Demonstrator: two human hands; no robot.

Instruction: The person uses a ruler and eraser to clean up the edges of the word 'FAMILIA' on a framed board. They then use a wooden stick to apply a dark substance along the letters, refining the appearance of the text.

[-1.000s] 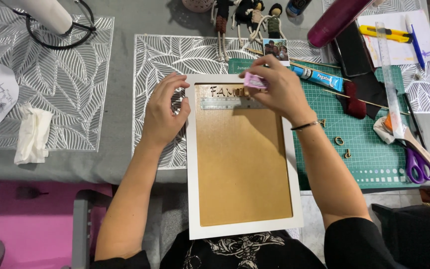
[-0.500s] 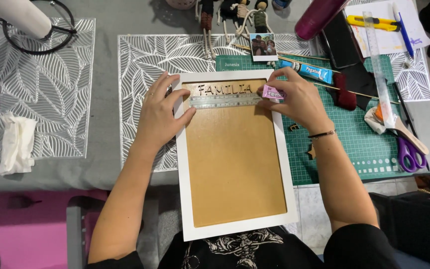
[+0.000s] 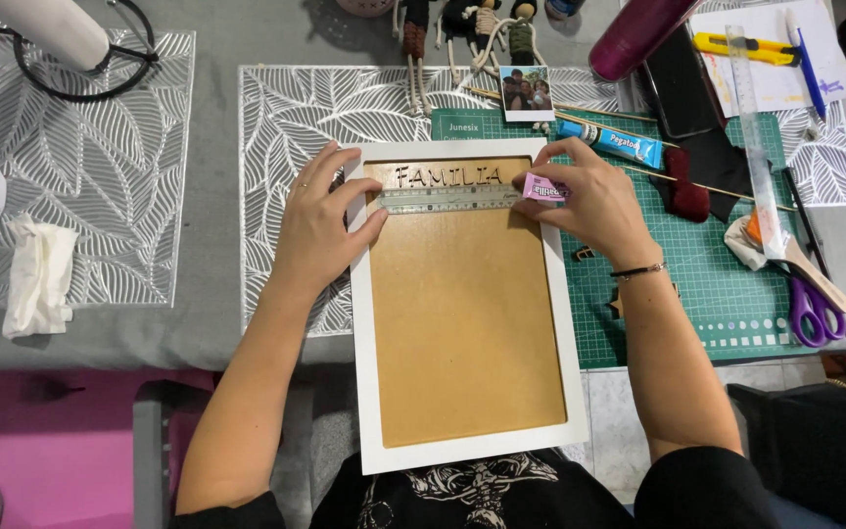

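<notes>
Frame: I see the white rectangular picture frame with brown board backing [image 3: 462, 323] lying flat, its near edge at my body and its far end over the green cutting mat [image 3: 727, 284].
Left hand: my left hand [image 3: 320, 230] rests spread on the frame's left rail, its fingertips pressing the left end of the ruler.
Ruler: the small metal ruler [image 3: 443, 200] lies crosswise on the board, just below the wooden cut-out letters [image 3: 447, 176].
Right hand: my right hand [image 3: 589, 201] pinches a small pink rectangular eraser [image 3: 545, 188] at the ruler's right end.
Beyond: a blue glue tube [image 3: 611, 143] and a small instant photo [image 3: 527, 94] lie further out.
</notes>
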